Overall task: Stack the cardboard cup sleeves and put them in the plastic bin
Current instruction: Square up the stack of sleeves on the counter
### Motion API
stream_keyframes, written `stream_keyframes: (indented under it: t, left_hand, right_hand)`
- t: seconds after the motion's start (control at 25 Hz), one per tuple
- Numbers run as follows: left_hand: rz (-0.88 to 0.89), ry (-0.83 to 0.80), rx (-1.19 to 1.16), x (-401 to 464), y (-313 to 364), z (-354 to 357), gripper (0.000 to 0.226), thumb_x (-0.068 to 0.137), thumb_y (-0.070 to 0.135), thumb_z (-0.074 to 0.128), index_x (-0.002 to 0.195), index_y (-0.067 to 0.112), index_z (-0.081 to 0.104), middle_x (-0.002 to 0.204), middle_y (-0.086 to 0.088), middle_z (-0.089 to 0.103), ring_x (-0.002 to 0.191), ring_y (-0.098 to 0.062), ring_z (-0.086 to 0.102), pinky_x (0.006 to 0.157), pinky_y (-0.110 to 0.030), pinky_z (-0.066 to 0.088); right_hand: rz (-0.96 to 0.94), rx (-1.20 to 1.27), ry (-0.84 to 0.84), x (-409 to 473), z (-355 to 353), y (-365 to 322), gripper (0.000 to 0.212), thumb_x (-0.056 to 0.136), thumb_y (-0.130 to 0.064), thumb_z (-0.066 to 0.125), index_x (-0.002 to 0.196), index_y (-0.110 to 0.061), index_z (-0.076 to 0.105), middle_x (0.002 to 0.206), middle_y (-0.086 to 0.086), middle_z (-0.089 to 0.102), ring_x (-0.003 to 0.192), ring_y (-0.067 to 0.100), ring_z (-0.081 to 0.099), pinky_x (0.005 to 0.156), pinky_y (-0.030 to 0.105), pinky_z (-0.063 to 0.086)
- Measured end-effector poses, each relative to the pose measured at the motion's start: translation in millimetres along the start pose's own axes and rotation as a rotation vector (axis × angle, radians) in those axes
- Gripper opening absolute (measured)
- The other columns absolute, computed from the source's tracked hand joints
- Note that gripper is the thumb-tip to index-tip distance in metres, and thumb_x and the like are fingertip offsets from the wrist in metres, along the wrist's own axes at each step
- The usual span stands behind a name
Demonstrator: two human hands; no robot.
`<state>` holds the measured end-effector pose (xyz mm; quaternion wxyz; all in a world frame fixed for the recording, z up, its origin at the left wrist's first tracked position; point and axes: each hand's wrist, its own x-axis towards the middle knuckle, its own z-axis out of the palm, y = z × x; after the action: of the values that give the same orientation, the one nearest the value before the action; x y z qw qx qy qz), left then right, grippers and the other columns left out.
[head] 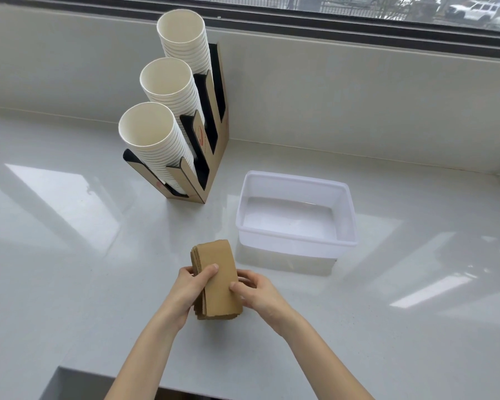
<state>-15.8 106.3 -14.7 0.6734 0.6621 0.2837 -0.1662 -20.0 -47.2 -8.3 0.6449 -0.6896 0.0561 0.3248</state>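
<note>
Stacking looks close to done: brown cardboard cup sleeves (215,280) gathered flat into one pile, standing on edge near the front of the pale surface (70,255), pressed between left hand (189,287) and right hand (254,291). Left fingers (210,269) wrapped over the top face of the pile, right fingers (236,285) curled against its right side, so both clamped on the same pile from opposite sides. Edges not quite flush at the far end and the near end, slightly fanned, so probably a last squaring-up in hand. Placing not yet done: plastic bin (296,241) just beside the pile, to its right and a little further back, open at the top and showing nothing inside. Left to do, judging from this: lift the pile across and lower it into the bin. Further back to the left, a cardboard cup holder (211,157) with three columns of white paper cups (153,131), apart from the work. Hard to tell: number of sleeves in the pile, whether its lower edge rests on the surface or hovers just above, and how the far fingertips sit behind the cardboard. Forearms cut off by the lower edge of view
</note>
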Motion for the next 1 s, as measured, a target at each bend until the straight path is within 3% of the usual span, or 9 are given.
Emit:
stream_keyframes:
  t: [0.12, 0.2, 0.28, 0.44, 0.6, 0.8, 0.92, 1.0]
  left_hand:
    - [0.029, 0.007, -0.169, -5.3, 3.7, 9.1, 0.037, 0.084, 0.031, 0.055, 0.109, 0.004, 0.05, 0.088, -0.005, 0.061, 0.076, -0.018, 0.058, 0.058, -0.029, 0.044]
    - [0.062, 0.006, -0.268, -9.5, 7.2, 18.4, 0.03, 0.085, 0.032, 0.054, 0.1, 0.007, 0.054, 0.085, -0.006, 0.061, 0.074, -0.019, 0.058, 0.058, -0.03, 0.043]
    - [0.094, -0.015, -0.326, -14.0, 7.9, 29.8, 0.027, 0.084, 0.031, 0.053, 0.097, 0.007, 0.057, 0.084, -0.007, 0.062, 0.073, -0.02, 0.058, 0.06, -0.03, 0.043]
    - [0.121, -0.105, -0.374, -21.0, 2.8, 48.3, 0.046, 0.083, 0.027, 0.056, 0.121, 0.006, 0.043, 0.107, -0.01, 0.059, 0.086, -0.022, 0.059, 0.068, -0.031, 0.048]
    - [0.155, -0.285, -0.323, -20.0, 0.4, 46.0, 0.064, 0.073, 0.031, 0.067, 0.127, 0.02, 0.035, 0.119, -0.008, 0.057, 0.101, -0.025, 0.06, 0.084, -0.036, 0.049]
    - [0.164, -0.398, -0.243, -17.2, 0.3, 48.6, 0.074, 0.063, 0.045, 0.065, 0.128, 0.021, 0.039, 0.123, -0.003, 0.055, 0.112, -0.028, 0.058, 0.098, -0.04, 0.044]
    - [0.174, -0.463, -0.042, -15.5, -0.2, 47.5, 0.067, 0.061, 0.044, 0.066, 0.121, 0.025, 0.044, 0.121, 0.0, 0.058, 0.111, -0.018, 0.058, 0.098, -0.035, 0.044]
    - [0.203, -0.513, 0.139, -14.6, -1.3, 47.1, 0.063, 0.059, 0.043, 0.068, 0.116, 0.028, 0.047, 0.121, 0.006, 0.06, 0.111, -0.009, 0.058, 0.096, -0.029, 0.045]
  right_hand:
    - [0.042, 0.174, 0.0, -7.0, -8.4, 2.9, 0.067, 0.084, -0.036, 0.06, 0.14, -0.02, 0.026, 0.126, 0.003, 0.052, 0.118, 0.021, 0.052, 0.103, 0.041, 0.043]
    - [0.067, 0.329, -0.054, -13.6, -12.6, 8.0, 0.078, 0.081, -0.037, 0.064, 0.142, -0.023, 0.017, 0.124, 0.001, 0.052, 0.119, 0.026, 0.052, 0.104, 0.043, 0.041]
    - [0.058, 0.442, -0.072, -17.6, -14.2, 13.8, 0.086, 0.076, -0.034, 0.069, 0.143, -0.02, 0.017, 0.134, 0.01, 0.049, 0.117, 0.029, 0.053, 0.101, 0.042, 0.042]
    - [-0.043, 0.598, 0.028, -20.2, -20.0, 22.0, 0.071, 0.082, -0.017, 0.065, 0.14, -0.013, 0.025, 0.137, 0.017, 0.049, 0.115, 0.03, 0.055, 0.095, 0.037, 0.047]
    - [-0.126, 0.455, 0.107, -27.2, -38.0, 26.8, 0.079, 0.074, -0.02, 0.07, 0.139, -0.013, 0.026, 0.134, 0.014, 0.05, 0.115, 0.024, 0.056, 0.09, 0.031, 0.05]
    - [-0.138, 0.351, 0.167, -35.7, -62.7, 31.2, 0.083, 0.071, -0.027, 0.067, 0.14, -0.021, 0.022, 0.123, 0.0, 0.053, 0.107, 0.012, 0.058, 0.081, 0.023, 0.052]
    - [-0.135, 0.262, 0.252, -42.0, -84.6, 38.4, 0.077, 0.082, -0.018, 0.064, 0.143, -0.024, 0.017, 0.126, 0.002, 0.051, 0.114, 0.016, 0.054, 0.099, 0.03, 0.045]
    - [-0.132, 0.138, 0.256, -49.4, -98.4, 40.0, 0.079, 0.082, -0.018, 0.064, 0.144, -0.027, 0.016, 0.127, 0.0, 0.05, 0.111, 0.009, 0.055, 0.096, 0.021, 0.045]
